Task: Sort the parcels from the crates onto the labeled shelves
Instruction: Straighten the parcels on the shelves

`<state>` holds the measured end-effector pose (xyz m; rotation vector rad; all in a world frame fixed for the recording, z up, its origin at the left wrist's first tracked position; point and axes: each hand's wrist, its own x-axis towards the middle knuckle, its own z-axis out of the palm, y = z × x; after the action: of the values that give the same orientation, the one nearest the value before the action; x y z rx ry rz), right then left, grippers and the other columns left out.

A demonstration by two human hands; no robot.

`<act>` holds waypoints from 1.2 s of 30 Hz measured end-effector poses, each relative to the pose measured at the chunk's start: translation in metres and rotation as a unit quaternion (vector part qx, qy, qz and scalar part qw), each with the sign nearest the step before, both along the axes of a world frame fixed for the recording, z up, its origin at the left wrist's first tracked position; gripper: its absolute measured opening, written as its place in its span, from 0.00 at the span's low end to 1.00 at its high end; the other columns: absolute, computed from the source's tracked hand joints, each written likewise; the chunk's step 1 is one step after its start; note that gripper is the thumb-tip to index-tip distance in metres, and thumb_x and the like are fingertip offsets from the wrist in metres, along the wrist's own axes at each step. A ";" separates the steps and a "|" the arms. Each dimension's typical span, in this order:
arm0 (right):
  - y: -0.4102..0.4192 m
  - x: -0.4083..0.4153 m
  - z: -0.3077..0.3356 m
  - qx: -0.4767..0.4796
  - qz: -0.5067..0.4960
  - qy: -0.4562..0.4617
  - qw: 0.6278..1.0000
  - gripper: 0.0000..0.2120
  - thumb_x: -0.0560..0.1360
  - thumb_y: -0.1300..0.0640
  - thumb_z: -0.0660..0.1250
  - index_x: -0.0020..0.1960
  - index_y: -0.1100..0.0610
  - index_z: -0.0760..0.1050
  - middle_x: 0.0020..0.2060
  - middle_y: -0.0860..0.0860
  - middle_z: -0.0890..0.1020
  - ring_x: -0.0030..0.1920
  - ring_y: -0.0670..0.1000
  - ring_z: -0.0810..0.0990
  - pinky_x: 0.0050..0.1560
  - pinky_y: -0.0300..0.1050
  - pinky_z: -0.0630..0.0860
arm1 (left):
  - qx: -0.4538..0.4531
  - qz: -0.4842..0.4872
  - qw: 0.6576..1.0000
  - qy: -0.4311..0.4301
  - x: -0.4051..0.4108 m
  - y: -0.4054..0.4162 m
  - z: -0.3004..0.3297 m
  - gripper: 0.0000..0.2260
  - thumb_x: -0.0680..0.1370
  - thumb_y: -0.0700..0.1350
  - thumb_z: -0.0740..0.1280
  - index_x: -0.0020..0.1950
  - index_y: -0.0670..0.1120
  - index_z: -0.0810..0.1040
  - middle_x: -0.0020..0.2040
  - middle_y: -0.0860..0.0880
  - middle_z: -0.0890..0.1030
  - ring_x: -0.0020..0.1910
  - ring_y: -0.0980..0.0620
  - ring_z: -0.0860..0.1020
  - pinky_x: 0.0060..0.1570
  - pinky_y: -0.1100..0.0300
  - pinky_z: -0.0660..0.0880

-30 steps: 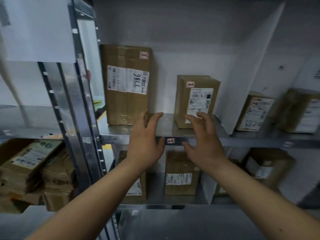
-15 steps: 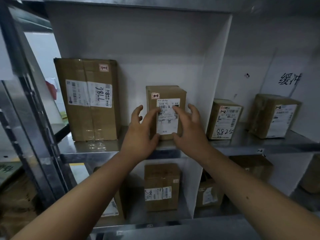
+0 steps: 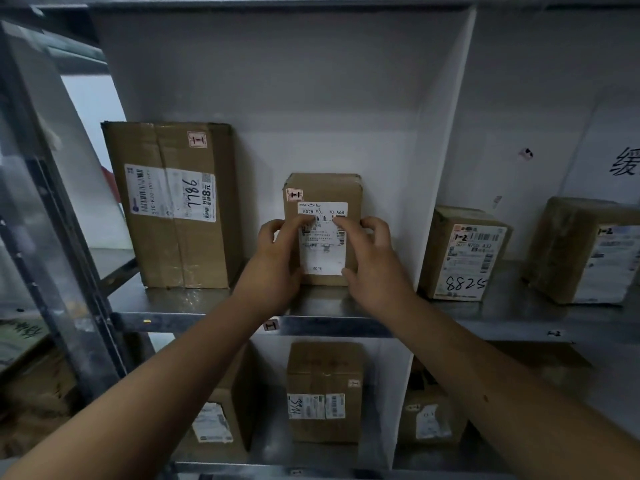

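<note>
A small cardboard parcel (image 3: 322,192) stands upright on the metal shelf (image 3: 194,306), in the left compartment, and both hands are on its front face. The left hand (image 3: 277,261) lies against the left edge of the parcel, with its fingers stretched over the white shipping label (image 3: 323,252) and the thumb low near the bottom corner. The right hand (image 3: 372,261) is at the right edge, its fingers slightly bent and the fingertips (image 3: 341,221) touching the upper part of the label, the thumb pointing to the lower right corner of the label. Whether the hands squeeze the parcel from the sides or only press on its front, I cannot tell. On the top left corner of the parcel there is a small pink sticker (image 3: 294,195). To the left, apart from it, stands a tall cardboard box (image 3: 173,206) with the handwritten number 7786 on its label. A white divider panel (image 3: 440,168) closes the compartment on the right side. Behind this panel, in the next compartment, stands a parcel marked 8825 (image 3: 465,254), and further right one more box (image 3: 585,251). The front edge of the shelf carries a small tag (image 3: 270,325) under the left wrist. On the lower shelf stands another brown parcel (image 3: 323,393) between two others, which are in part hidden by the arms.
</note>
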<state>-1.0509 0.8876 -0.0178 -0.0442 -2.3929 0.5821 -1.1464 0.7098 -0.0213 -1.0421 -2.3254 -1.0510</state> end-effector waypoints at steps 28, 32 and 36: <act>-0.018 0.170 -0.053 -0.049 -0.155 -0.011 0.987 0.31 0.77 0.60 0.73 0.77 0.49 0.68 0.79 0.48 0.59 0.77 0.48 0.61 0.76 0.42 0.60 | -0.044 -0.103 0.990 0.082 0.136 0.012 -0.047 0.29 0.76 0.52 0.73 0.76 0.51 0.71 0.75 0.44 0.71 0.72 0.43 0.71 0.68 0.42 0.73; 0.018 0.196 -0.052 -0.063 -0.191 -0.030 0.979 0.32 0.76 0.60 0.73 0.77 0.50 0.68 0.79 0.51 0.60 0.78 0.52 0.62 0.77 0.44 0.62 | -0.050 -0.137 0.986 0.085 0.160 0.050 -0.048 0.29 0.75 0.51 0.72 0.76 0.50 0.71 0.76 0.43 0.70 0.73 0.41 0.70 0.68 0.40 0.73; 0.067 0.207 -0.049 -0.063 -0.185 -0.017 0.981 0.30 0.77 0.59 0.73 0.76 0.50 0.69 0.79 0.53 0.61 0.77 0.55 0.64 0.75 0.54 0.68 | -0.032 -0.146 0.987 0.065 0.176 0.089 -0.044 0.32 0.75 0.47 0.73 0.78 0.49 0.69 0.78 0.44 0.66 0.75 0.42 0.67 0.72 0.43 0.71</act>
<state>-0.8439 0.9543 -0.0666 -0.5449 -2.2967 0.5549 -0.9702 0.7985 -0.0649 -1.4666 -2.1583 -0.9808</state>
